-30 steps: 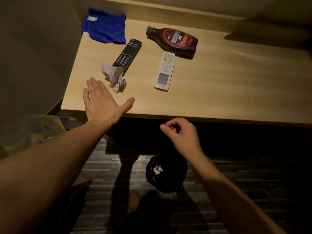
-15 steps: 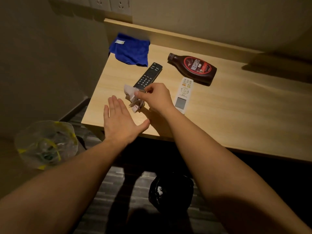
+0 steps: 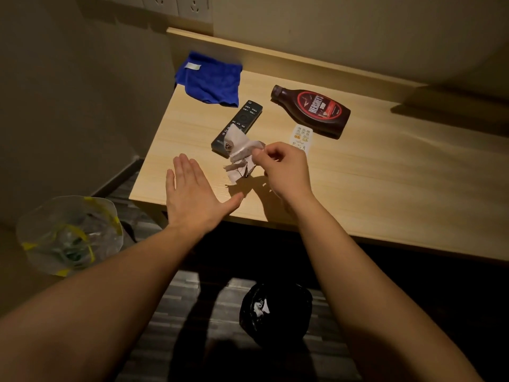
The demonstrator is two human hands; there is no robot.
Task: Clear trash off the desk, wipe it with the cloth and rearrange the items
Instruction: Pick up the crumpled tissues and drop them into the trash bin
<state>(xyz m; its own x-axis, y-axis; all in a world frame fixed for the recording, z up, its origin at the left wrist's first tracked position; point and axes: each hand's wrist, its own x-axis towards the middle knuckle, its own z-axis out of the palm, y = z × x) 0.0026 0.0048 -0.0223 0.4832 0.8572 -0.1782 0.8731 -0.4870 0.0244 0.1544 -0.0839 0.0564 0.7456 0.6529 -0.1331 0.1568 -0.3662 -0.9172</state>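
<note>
Nearest me, on the dark floor below the desk's front edge, sits a small round bin lined with a black bag (image 3: 275,312), which I judge is where the trash goes. My left hand (image 3: 192,197) lies flat over the front-left corner of the pale wooden desk (image 3: 385,188), fingers straight and together, thumb out, holding nothing; I cannot tell whether it touches the top. Just right of it, my right hand (image 3: 283,172) pinches a crumpled scrap of white printed paper (image 3: 239,155) between thumb and fingertips. The scrap seems just off the surface, and its upper end overlaps the long black remote control (image 3: 238,125). So trash-clearing is the step in hand; next I'd carry the scrap back past the front edge and release it above the bin. Farther in lie a white remote control (image 3: 302,136) and a brown chocolate syrup bottle (image 3: 314,108) on its side. At the back-left corner is the folded blue cloth (image 3: 209,78), not yet used.
</note>
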